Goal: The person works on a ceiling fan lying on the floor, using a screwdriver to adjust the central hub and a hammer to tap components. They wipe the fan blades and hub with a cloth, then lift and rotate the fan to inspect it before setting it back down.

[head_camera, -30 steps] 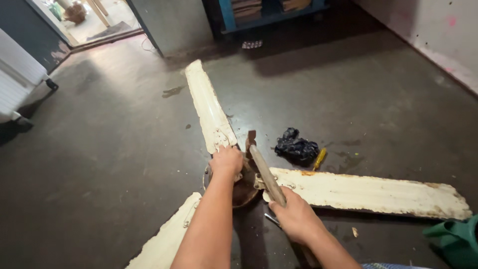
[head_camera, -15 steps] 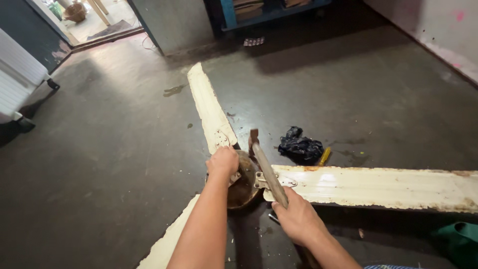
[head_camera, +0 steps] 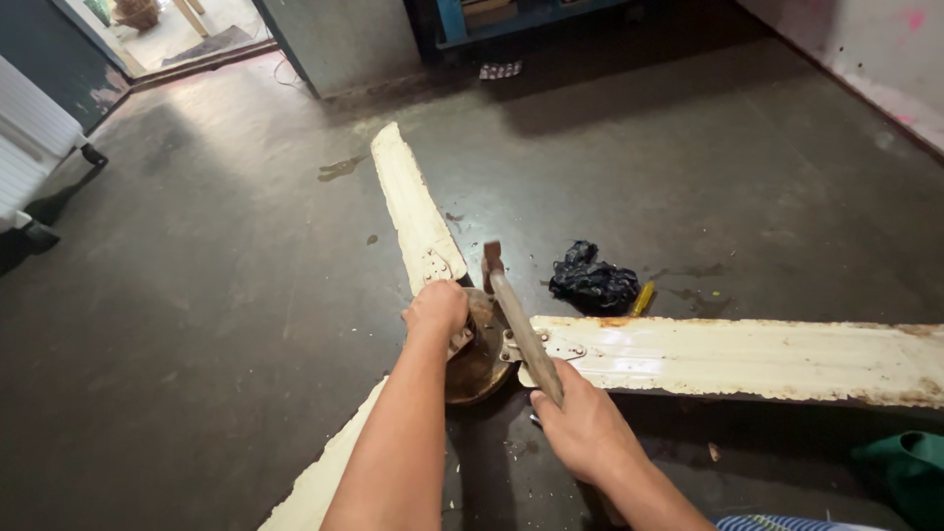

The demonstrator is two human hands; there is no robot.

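A rusty, round brown metal fan motor hub (head_camera: 479,362) lies on the dark concrete floor (head_camera: 216,295), and everything here is placed from it. Three cream, paint-chipped metal fan blades spread out from the hub: one blade (head_camera: 413,211) runs away and slightly left, one blade (head_camera: 747,359) runs out to the right, and one blade (head_camera: 324,472) comes back toward the person on the left. The left hand (head_camera: 438,307) sits on the hub's upper left edge, fingers curled down over the rim, a closed grip that seems to steady it. The right hand (head_camera: 580,428) lies just near-right of the hub, its grip closed around the near end of a long rusty metal tool handle (head_camera: 521,329). That handle's long axis runs from the right hand up and to the left, crossing the hub's right edge where the right-hand blade is bolted on, and its head (head_camera: 491,258) ends just beyond the hub on the far side. So the right hand holds the tool while the left is nearer the hub itself. A crumpled black plastic bag (head_camera: 593,280) with a small yellow object (head_camera: 641,298) beside it lies on the floor to the far right of the hub
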